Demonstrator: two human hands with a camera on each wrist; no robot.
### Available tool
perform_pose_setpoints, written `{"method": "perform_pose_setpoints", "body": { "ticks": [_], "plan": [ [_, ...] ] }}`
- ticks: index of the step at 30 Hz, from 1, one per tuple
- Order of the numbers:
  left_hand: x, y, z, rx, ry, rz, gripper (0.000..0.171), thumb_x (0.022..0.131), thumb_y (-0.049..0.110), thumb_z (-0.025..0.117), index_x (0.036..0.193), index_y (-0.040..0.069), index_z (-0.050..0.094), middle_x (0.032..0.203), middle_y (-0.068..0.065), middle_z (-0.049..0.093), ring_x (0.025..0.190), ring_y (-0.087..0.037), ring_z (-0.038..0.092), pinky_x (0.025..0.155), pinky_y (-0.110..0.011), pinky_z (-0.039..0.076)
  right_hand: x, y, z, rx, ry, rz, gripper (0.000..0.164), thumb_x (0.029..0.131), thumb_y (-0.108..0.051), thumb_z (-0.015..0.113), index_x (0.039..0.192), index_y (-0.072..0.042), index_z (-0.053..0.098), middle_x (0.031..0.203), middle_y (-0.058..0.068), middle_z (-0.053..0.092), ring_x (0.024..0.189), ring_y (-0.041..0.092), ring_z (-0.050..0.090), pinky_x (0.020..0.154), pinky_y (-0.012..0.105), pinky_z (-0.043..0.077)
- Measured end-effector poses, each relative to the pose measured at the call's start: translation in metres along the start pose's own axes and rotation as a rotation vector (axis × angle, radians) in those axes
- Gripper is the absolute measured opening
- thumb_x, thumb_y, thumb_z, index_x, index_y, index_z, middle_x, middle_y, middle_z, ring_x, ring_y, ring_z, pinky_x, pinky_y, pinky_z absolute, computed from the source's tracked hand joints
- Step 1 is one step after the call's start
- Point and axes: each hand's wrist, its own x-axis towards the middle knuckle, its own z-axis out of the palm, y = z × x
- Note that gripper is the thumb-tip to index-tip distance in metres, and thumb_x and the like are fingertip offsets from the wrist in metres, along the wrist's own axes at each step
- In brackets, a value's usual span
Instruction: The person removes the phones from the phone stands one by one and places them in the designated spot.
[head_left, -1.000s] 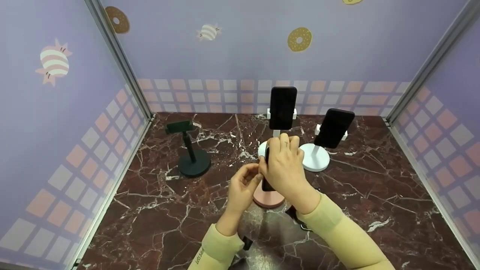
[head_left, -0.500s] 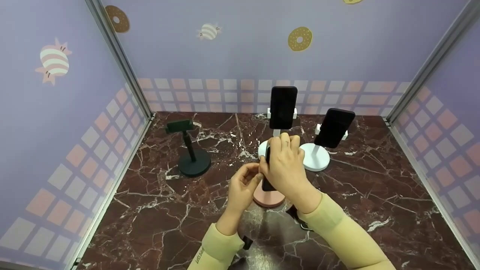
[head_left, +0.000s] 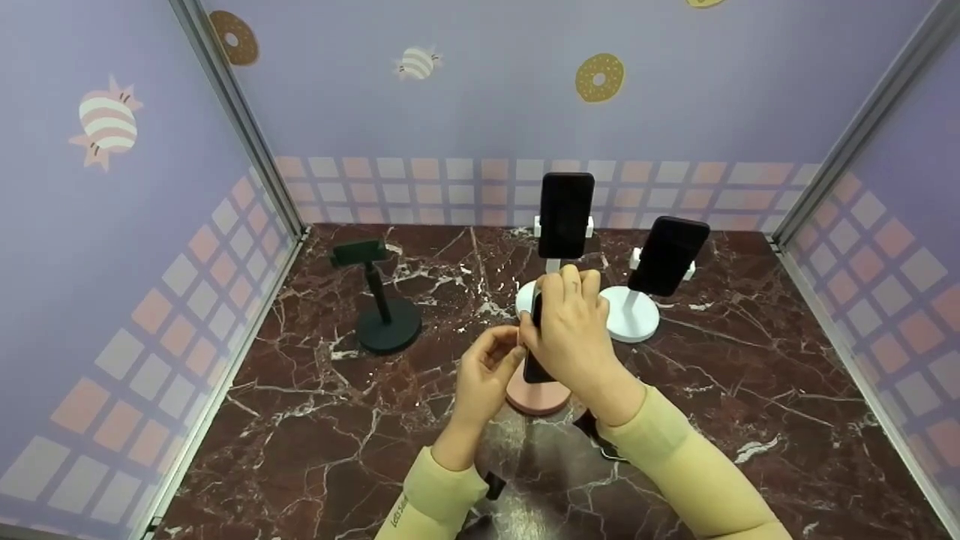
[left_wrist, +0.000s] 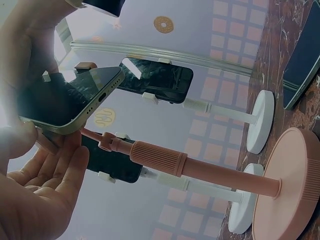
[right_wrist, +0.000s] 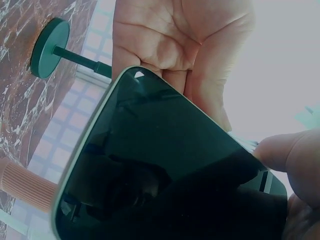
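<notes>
My right hand (head_left: 574, 330) grips a black smartphone (right_wrist: 150, 150) by its sides, at the top of a pink phone stand (left_wrist: 157, 157). The phone is tilted, its screen facing me. On the phone's left side, my left hand (head_left: 484, 375) pinches the pink holder of the stand between thumb and fingers. In the left wrist view, a pink piece of that holder (left_wrist: 47, 144) shows beside the left fingers, under the phone's edge. The right hand hides most of the phone in the head view.
Two white stands, one at the back (head_left: 553, 265) and one at the right (head_left: 630, 315), each carry a phone. A dark green stand (head_left: 388, 326) is on the left. Another phone (left_wrist: 302, 60) lies on the marble table (head_left: 315, 450), partly hidden by the right sleeve in the head view.
</notes>
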Motion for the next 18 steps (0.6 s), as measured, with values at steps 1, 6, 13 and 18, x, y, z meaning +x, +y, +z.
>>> {"method": "perform_pose_setpoints", "body": {
  "ticks": [1, 6, 13, 18],
  "plan": [
    [0.0000, 0.0002, 0.0000, 0.001, 0.001, -0.002, 0.025, 0.096, -0.002, 0.067, 0.118, -0.013, 0.062, 0.112, -0.031, 0.067, 0.102, -0.005, 0.066, 0.094, -0.025, 0.057, -0.0001, 0.0003, -0.0002, 0.002, -0.001, -0.001, 0.036, 0.085, -0.018, 0.074, 0.107, -0.003, 0.050, 0.107, 0.019, 0.049, 0.107, 0.041, 0.038, 0.071, 0.050, 0.040],
    [-0.0003, 0.0014, -0.0002, 0.007, 0.001, -0.008, 0.024, 0.097, 0.000, 0.067, 0.117, -0.013, 0.063, 0.111, -0.030, 0.067, 0.101, -0.005, 0.066, 0.094, -0.025, 0.057, -0.0002, 0.0031, 0.0010, 0.021, -0.001, -0.011, 0.037, 0.085, -0.019, 0.074, 0.107, -0.003, 0.051, 0.106, 0.019, 0.049, 0.106, 0.042, 0.039, 0.070, 0.051, 0.041],
    [0.0001, 0.0009, -0.0009, -0.003, -0.006, -0.002, 0.023, 0.097, -0.002, 0.066, 0.117, -0.012, 0.063, 0.111, -0.028, 0.067, 0.102, -0.005, 0.066, 0.093, -0.023, 0.056, -0.0003, 0.0062, 0.0021, 0.043, 0.024, -0.043, 0.038, 0.083, -0.018, 0.074, 0.107, -0.002, 0.050, 0.104, 0.019, 0.050, 0.103, 0.042, 0.039, 0.067, 0.050, 0.040],
    [0.0008, 0.0008, -0.0010, -0.009, -0.009, 0.004, 0.023, 0.097, -0.003, 0.065, 0.118, -0.014, 0.062, 0.111, -0.030, 0.066, 0.102, -0.005, 0.066, 0.093, -0.023, 0.056, -0.0013, 0.0071, 0.0021, 0.054, 0.026, -0.054, 0.038, 0.084, -0.017, 0.074, 0.107, -0.003, 0.049, 0.102, 0.019, 0.050, 0.102, 0.042, 0.040, 0.067, 0.049, 0.040]
  ]
}}
